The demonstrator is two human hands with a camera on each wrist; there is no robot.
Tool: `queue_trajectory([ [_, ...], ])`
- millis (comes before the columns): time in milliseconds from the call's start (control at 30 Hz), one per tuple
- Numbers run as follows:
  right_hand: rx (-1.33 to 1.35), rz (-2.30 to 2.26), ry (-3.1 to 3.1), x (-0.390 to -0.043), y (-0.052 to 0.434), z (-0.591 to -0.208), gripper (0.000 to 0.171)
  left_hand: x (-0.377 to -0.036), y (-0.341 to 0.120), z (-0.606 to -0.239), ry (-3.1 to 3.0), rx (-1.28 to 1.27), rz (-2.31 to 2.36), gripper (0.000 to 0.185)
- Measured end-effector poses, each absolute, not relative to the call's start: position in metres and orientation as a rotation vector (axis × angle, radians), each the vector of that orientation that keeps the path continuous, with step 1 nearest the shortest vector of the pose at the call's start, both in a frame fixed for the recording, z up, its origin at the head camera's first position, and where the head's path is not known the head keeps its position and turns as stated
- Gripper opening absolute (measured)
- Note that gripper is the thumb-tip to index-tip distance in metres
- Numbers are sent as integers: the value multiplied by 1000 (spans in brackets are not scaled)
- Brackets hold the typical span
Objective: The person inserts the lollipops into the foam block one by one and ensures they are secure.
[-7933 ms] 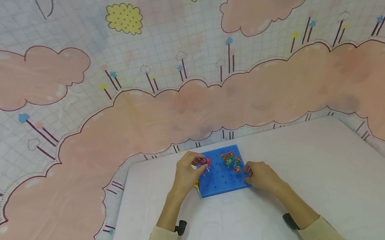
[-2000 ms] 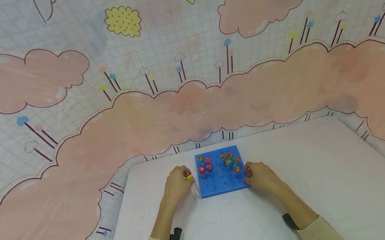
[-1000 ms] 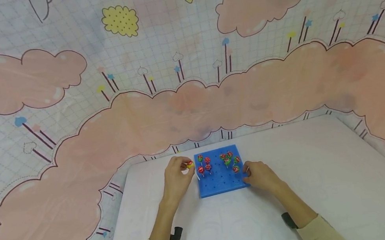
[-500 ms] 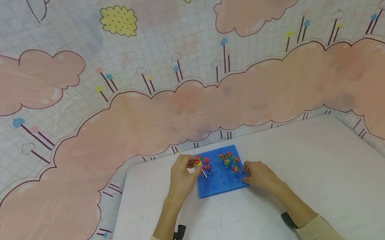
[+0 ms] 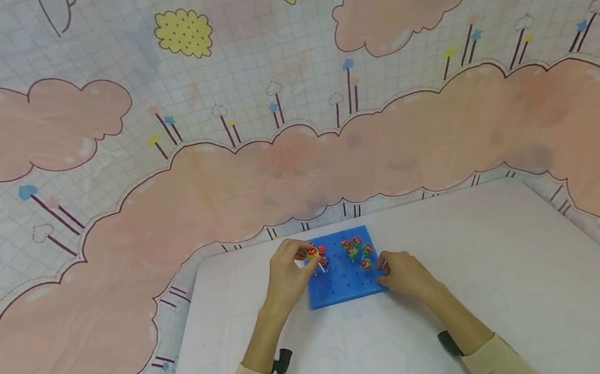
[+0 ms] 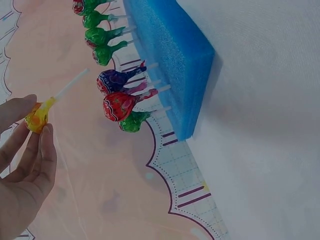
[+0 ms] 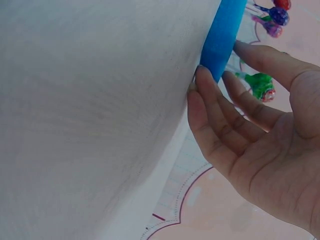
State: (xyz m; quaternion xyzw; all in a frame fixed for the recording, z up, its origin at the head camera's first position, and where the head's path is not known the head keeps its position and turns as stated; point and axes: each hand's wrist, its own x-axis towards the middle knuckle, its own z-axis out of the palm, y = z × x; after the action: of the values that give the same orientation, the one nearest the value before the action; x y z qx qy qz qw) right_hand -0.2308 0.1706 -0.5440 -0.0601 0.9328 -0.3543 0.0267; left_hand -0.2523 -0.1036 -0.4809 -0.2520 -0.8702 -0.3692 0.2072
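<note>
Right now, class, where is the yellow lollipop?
The left hand pinches the yellow lollipop at the left side of the blue foam block, its stick aimed at the block, beside the lollipops already standing there.

white table (image 5: 511,286) carries one blue foam block (image 5: 344,284) near its far edge, lollipops (image 5: 357,249) stuck upright in it

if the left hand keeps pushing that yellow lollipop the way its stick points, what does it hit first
Most likely the blue foam block. The left hand pinches the yellow lollipop with its stick aimed at the block's face, just beside the standing lollipops. Depth is unclear, so it could brush one of those first.
</note>
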Motion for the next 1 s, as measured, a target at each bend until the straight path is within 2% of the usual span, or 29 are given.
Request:
queue_trajectory([
  [1000,-199,-1091,2881,-234,173,-543,22,-264,-85,-488,-2423,-749,-1108,23],
])
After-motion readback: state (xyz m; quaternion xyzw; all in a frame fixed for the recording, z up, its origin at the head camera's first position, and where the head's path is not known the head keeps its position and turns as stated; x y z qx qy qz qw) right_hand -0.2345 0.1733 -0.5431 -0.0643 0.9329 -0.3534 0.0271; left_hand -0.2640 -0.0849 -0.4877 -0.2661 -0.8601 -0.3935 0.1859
